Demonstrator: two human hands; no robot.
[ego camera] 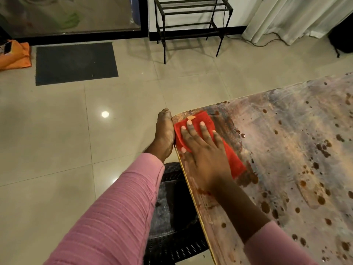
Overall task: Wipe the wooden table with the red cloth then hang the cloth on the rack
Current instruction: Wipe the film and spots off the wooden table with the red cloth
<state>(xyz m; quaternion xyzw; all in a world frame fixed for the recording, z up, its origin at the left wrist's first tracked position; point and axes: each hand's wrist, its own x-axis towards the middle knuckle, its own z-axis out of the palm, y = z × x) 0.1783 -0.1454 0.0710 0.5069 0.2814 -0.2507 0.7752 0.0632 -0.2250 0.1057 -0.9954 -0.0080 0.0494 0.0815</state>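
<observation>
The right hand (206, 150) is pressing flat, fingers straight and spread, on the cloth (234, 159) at the table (286, 140) corner. The left hand (165, 134) is resting open against the edge, holding nothing. The cloth looks soft, light and limp; pinching 1 corner should be enough to lift it.

A tiled room with a pale, glossy floor (57, 142)
Its beige tiles mirror a lamp as one bright spot (105, 114); a dark mat (76, 64) lies before a glass door (66, 14), an orange bundle (14, 57) — perhaps a bag — beside it, white curtains (296, 16) far right.
</observation>
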